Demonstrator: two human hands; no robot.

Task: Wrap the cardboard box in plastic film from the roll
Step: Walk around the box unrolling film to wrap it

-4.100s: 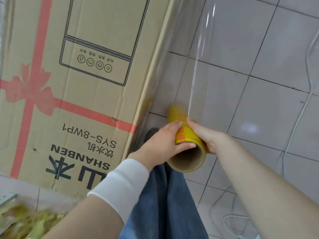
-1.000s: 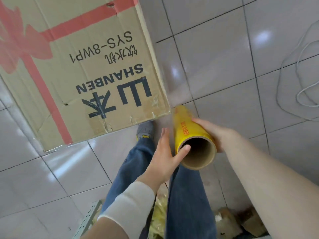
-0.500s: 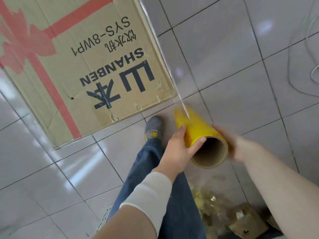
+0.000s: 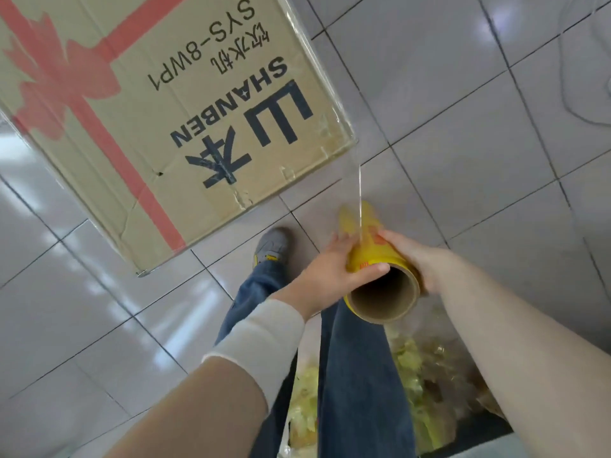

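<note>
Gripping one film roll (image 4: 372,256) from both sides, the person's two hands hold it low in front of the body, near the lower right corner of the one cardboard box (image 4: 158,104). The left hand (image 4: 330,276) wraps the roll's left side, its thumb lying across the top just behind the open end. The right hand (image 4: 420,262) clasps the opposite side with curled fingers. The roll is a cylinder with a glossy yellow wrap bearing orange print, and its round end shows a hollow brown cardboard core (image 4: 383,295).

A single sheet of clear plastic film (image 4: 359,190) runs from the roll up to the box's near corner, showing as a bright thin streak, and shiny film also lies along the box's right edge. The box is plain tan corrugated card, creased and dented near its lower edge, printed with a red ribbon and bow, black characters, "SHANBEN" and "SYS-8WP1". It stands on a floor (image 4: 463,160) of glossy grey square tiles with dark grout lines.

Below the hands are two legs in blue denim jeans (image 4: 357,375) and one grey shoe (image 4: 272,244) with a yellow tab. The left forearm wears a white knitted cuff (image 4: 261,348). Behind the legs lies crumpled yellow-green material (image 4: 416,368) under clear plastic; what it is cannot be told.
</note>
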